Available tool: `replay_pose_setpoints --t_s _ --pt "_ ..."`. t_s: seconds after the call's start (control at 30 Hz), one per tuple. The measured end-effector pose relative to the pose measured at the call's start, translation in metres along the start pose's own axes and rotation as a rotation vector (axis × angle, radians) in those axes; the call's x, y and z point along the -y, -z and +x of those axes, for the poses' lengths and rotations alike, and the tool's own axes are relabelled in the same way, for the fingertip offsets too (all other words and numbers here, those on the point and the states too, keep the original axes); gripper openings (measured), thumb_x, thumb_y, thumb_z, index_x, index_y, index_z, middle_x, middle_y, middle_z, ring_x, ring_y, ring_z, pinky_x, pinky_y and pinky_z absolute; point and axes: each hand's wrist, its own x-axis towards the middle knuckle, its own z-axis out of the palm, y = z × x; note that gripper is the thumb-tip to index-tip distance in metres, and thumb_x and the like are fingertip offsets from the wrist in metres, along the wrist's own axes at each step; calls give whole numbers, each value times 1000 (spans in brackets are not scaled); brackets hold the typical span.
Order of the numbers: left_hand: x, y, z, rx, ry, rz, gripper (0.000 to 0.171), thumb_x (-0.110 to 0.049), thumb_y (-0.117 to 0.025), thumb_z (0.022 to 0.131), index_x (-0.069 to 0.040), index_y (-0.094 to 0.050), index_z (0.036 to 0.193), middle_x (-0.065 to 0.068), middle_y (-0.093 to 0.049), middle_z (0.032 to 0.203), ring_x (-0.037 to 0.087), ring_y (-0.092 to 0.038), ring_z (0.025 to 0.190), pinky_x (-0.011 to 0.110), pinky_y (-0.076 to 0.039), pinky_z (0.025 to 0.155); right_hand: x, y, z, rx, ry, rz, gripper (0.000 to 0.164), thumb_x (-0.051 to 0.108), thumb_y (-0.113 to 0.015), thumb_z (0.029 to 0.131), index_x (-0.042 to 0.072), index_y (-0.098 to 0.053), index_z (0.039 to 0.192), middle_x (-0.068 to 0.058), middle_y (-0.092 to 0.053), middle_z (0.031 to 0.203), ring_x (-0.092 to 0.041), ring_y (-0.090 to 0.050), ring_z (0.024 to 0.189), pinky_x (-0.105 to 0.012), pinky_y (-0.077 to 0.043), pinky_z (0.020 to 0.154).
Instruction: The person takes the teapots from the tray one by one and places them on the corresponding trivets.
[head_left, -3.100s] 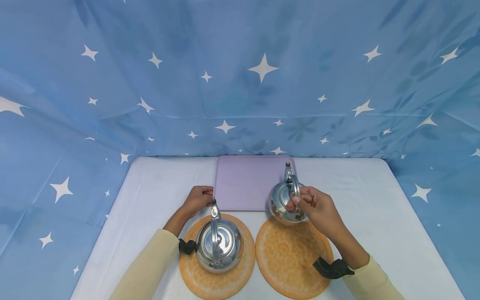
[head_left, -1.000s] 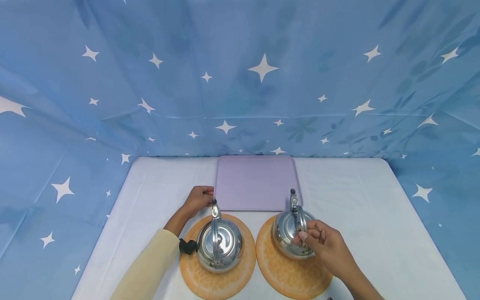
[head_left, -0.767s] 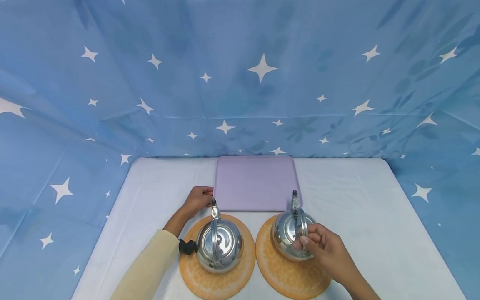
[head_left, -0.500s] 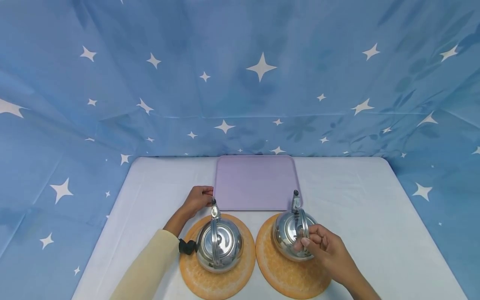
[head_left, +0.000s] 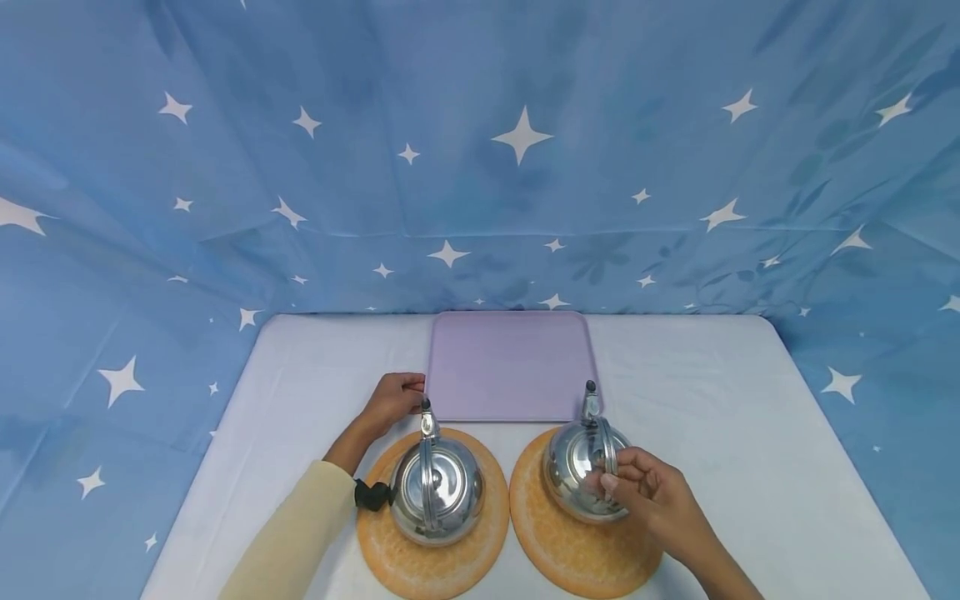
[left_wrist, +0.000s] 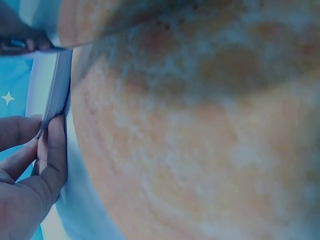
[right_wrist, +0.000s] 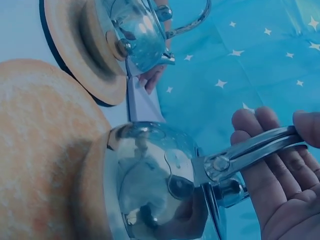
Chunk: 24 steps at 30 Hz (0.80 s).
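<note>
My right hand (head_left: 663, 500) holds the handle of a shiny steel kettle (head_left: 566, 467), which stands upright on the right-hand orange-patterned round placemat (head_left: 570, 562). Close up in the right wrist view, the thumb lies over the handle (right_wrist: 255, 147) with the fingers beneath it. My left hand (head_left: 392, 402) pinches the left rim of a lilac tray (head_left: 510, 367); thumb and fingers meet at that edge in the left wrist view. A second steel kettle (head_left: 416, 504), its spout pointing away from me, sits on the left placemat (head_left: 431, 575), just nearer than my left hand.
A white cloth (head_left: 705, 400) covers the table. Blue star-printed fabric (head_left: 480, 192) rises behind the table and along both sides. The tray lies at the table's back edge, and the two placemats are side by side in front of it.
Earlier the right-hand kettle was over the tray's front right corner; my right hand has brought it back toward me onto the right placemat. My left hand stays at the tray.
</note>
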Motion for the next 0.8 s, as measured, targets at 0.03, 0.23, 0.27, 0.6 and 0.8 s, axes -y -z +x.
replay_pose_setpoints --t_s 0.03,0.23,0.27,0.6,0.8 --pt "0 1 -1 1 -2 1 41 7 -53 88 11 -54 130 20 -59 110 20 -63 87 29 -58 72 0 0 1 -28 -9 -32 14 -10 -49 96 -18 -48 108 -19 -68 103 -23 -69 96 -30 -56 84" --pt "7 7 -5 41 -7 -23 40 1 -54 93 9 -54 131 19 -61 115 19 -65 88 28 -58 75 9 5 10 -299 -138 -318 23 10 -47 103 -10 -60 106 -9 -69 95 -14 -68 87 -27 -58 74" --pt "8 9 -6 52 -11 -25 39 0 -54 94 9 -53 131 20 -61 116 20 -65 90 29 -58 76 10 7 12 -311 -126 -315 25 10 -46 104 -10 -59 106 -10 -68 96 -15 -68 85 -29 -59 73" --pt "1 19 -14 52 -141 284 36 -11 -54 97 5 -58 129 19 -62 122 26 -64 101 37 -56 84 7 33 27 -308 9 -375 22 8 -45 104 -7 -55 116 -17 -69 97 -19 -70 85 -31 -59 74" --pt "-8 27 -18 -47 -285 549 38 -19 -48 102 7 -58 126 21 -61 121 35 -57 115 48 -47 98 -4 50 39 -340 54 -497 21 4 -48 102 -8 -55 117 -19 -69 97 -12 -69 86 -23 -57 73"
